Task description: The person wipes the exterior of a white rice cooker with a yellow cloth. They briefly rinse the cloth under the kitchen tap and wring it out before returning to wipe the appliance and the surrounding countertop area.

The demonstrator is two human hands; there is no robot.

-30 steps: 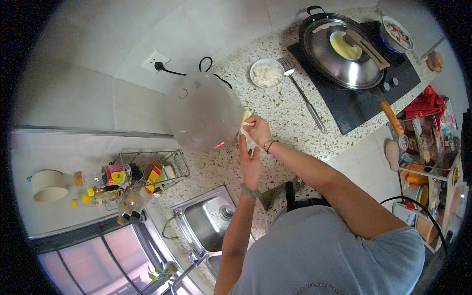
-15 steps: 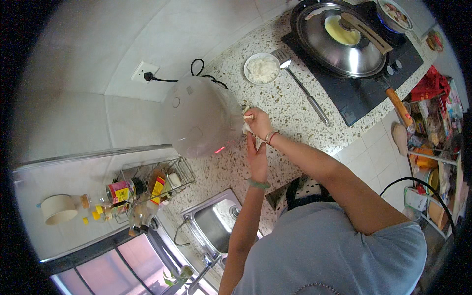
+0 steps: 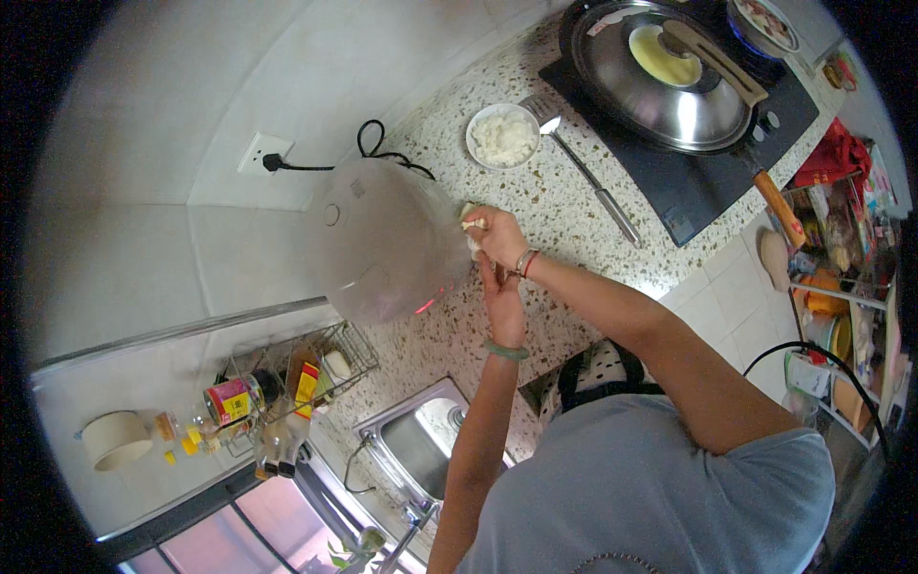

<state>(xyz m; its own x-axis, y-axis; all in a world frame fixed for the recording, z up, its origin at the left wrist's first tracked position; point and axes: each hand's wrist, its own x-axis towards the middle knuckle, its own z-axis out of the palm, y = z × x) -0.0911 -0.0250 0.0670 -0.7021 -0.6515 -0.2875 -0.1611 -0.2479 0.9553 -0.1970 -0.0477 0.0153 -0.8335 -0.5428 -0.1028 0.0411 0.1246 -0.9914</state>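
Both hands meet over the counter, close to the side of a rounded pale grey appliance [image 3: 392, 239] that looks like a rice cooker. My right hand [image 3: 499, 236], with a red band at its wrist, pinches a small whitish piece [image 3: 473, 225] whose kind I cannot make out. Just below it, my left hand [image 3: 503, 308], with a green bangle at the wrist, reaches its closed fingers up against the right hand. The left fingertips are partly hidden, so what they hold does not show. A white bowl of rice [image 3: 504, 137] stands beyond the hands, beside a metal spatula [image 3: 598, 187].
A lidded wok [image 3: 669, 86] with a wooden handle sits on the black hob [image 3: 703, 196] at the upper right. Another pan [image 3: 765, 24] with food stands over a blue flame. Nearer lie a sink [image 3: 416, 445] and a wire rack [image 3: 335, 359] with bottles. The cooker's cord runs to a wall socket [image 3: 260, 155].
The view has shifted slightly. Both hands stay together by the appliance, the right still pinching the whitish piece; the fingers have moved only a little.
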